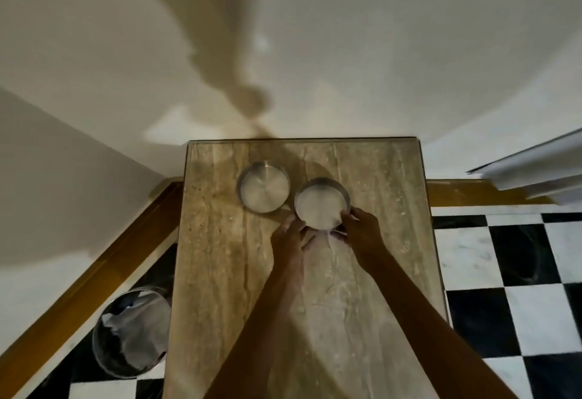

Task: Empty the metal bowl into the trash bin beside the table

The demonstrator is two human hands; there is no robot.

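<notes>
Metal bowl (322,203), filled with a pale, fine-looking material nearly to its rim, stood on the far half of the wooden table (220,272), just beside a second, empty metal bowl (263,186) on its left. Left hand (291,236) and right hand (362,228) were closed on the near rim from either side, fingers curled against the wall; whether the bowl was clear of the surface could not be determined. A thin pale streak on the tabletop below the rim suggested some contents may already lie there. The trash bin (132,332), lined with a light bag, stood on the floor at the table's left edge, well apart from the bowl. Principal risk noted: with the fill so high, any tilt during the carry would spill material before the bin. Secondary risk: swinging left could knock the empty bowl. A rim-only grip offers little support, in this inspector's judgement.
</notes>
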